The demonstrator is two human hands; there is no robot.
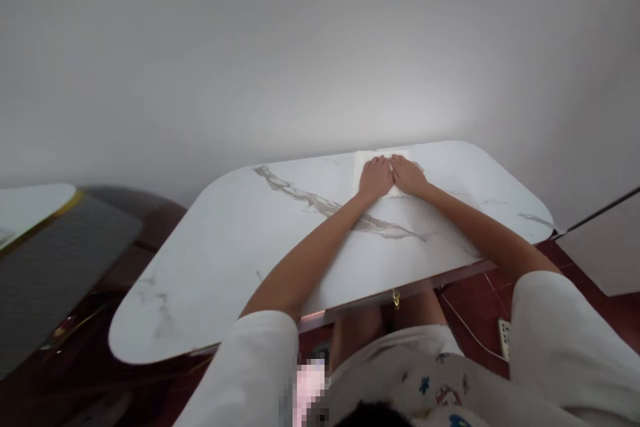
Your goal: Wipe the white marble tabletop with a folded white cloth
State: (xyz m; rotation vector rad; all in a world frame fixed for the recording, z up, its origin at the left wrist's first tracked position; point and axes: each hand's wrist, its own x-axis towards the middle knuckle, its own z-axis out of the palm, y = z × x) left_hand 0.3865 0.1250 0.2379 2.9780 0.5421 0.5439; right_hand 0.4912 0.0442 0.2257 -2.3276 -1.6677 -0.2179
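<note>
A pale cream cloth (pixel 358 168) lies spread on the white marble-patterned table (pixel 240 240), close to its far edge by the wall. My left hand (pixel 377 176) rests flat on the cloth, palm down, fingers pointing away from me. Beside it, touching or nearly so, my right hand (pixel 407 175) presses down on the cloth's right part, its fingers angled to the left. Both palms are hidden, and most of the cloth's middle is covered by the hands. Both arms reach forward across the tabletop.
A grey-white wall (pixel 300 53) stands behind the table. At the left are another white tabletop (pixel 35 203) with a gold edge and a dark grey panel (pixel 65 280). A small gold key-like piece (pixel 396 299) hangs at the front edge. A power strip (pixel 504 339) lies on the red floor.
</note>
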